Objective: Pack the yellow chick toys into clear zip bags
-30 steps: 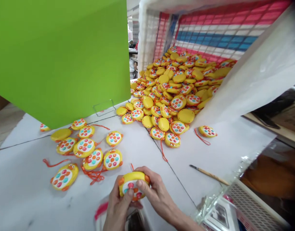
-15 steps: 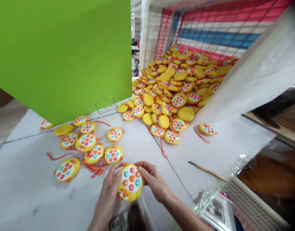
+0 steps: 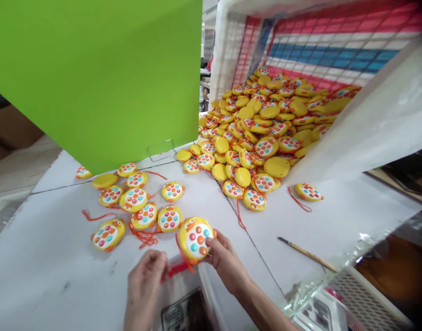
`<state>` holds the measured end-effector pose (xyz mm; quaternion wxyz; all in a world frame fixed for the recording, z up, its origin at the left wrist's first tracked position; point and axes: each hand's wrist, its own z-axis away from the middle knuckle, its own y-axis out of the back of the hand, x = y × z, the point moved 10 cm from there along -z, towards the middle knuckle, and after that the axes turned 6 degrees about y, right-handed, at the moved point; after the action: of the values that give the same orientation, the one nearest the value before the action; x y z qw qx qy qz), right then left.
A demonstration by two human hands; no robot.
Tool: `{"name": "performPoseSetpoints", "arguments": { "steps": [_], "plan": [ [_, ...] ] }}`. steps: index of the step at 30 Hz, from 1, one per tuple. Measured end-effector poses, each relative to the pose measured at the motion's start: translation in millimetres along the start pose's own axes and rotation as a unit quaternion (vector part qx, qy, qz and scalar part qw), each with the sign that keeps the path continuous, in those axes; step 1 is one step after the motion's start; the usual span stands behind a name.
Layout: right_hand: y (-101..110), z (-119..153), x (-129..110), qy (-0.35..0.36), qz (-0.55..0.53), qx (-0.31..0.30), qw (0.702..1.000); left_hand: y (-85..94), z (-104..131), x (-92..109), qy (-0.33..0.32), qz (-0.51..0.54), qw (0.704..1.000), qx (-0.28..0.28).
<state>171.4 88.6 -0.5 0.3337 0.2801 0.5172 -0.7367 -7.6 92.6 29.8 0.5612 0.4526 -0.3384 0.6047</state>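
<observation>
Right hand (image 3: 226, 257): fingers closed on the right edge of one yellow duck toy (image 3: 196, 238), held face up just above the near edge of the bench (image 3: 52, 276); the toy's white face with coloured round buttons shows, and an orange cord (image 3: 182, 253) hangs from its lower side

Left hand (image 3: 145, 278): lower and to the left of that toy, fingers curled and pinched on a red strip (image 3: 176, 269) that runs toward the toy's underside; whether the strip is joined to the toy cannot be told

Below the hands: a clear bag with a dark printed label (image 3: 185, 312), at the bench's near edge

Left of the held toy: a loose group of finished toys (image 3: 138, 202), lying flat on the white bench top, most face up, one face down, with orange cords trailing among them; the nearest lies just beside the held toy

Right of the hands: a thin brush (image 3: 307, 253), flat on the bench, well apart from the toy

Further back: a large heap of the same toys (image 3: 266, 124), spilling onto the bench from a tipped white mesh crate (image 3: 231, 50) lined with red, white and blue striped sheeting; one stray toy (image 3: 309, 191) lies alone to the heap's right

Rear left: a green board (image 3: 93, 78), upright on a clear stand (image 3: 160, 149)
</observation>
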Motion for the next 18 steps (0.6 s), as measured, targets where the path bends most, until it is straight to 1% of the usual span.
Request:
{"name": "performPoseSetpoints", "arguments": {
  "steps": [2, 3, 5, 6, 8, 11, 13, 15, 18],
  "plan": [
    [-4, 3, 1, 0.019, -0.017, -0.005, 1.0, -20.8, 11, -14, 0.042, 0.015, 0.997, -0.065],
    [-6, 5, 3, 0.021, -0.013, -0.015, 1.0, -29.6, 16, -19, 0.057, 0.025, 0.994, -0.087],
    [-9, 10, 8, 0.015, 0.024, -0.04, 0.999, -40.2, 20, -23, 0.063, 0.034, 0.991, -0.11],
    [-8, 11, 8, 0.02, 0.056, -0.049, 0.997, -42.6, 21, -23, 0.059, 0.028, 0.991, -0.117],
    [-4, 12, -1, 0.057, 0.14, -0.05, 0.987, -41.5, 20, -20, 0.046, 0.006, 0.992, -0.117],
    [-6, 9, -16, 0.114, 0.269, -0.061, 0.954, -40.4, 21, -14, 0.029, -0.047, 0.99, -0.13],
    [-11, 6, -17, 0.112, 0.328, -0.085, 0.934, -42.9, 23, -13, 0.022, -0.087, 0.985, -0.145],
    [-16, 4, -16, 0.104, 0.349, -0.102, 0.926, -43.0, 24, -17, 0.018, -0.117, 0.983, -0.14],
    [-24, 5, -13, 0.091, 0.323, -0.126, 0.933, -46.4, 26, -25, 0.005, -0.144, 0.98, -0.14]
  ]
}}
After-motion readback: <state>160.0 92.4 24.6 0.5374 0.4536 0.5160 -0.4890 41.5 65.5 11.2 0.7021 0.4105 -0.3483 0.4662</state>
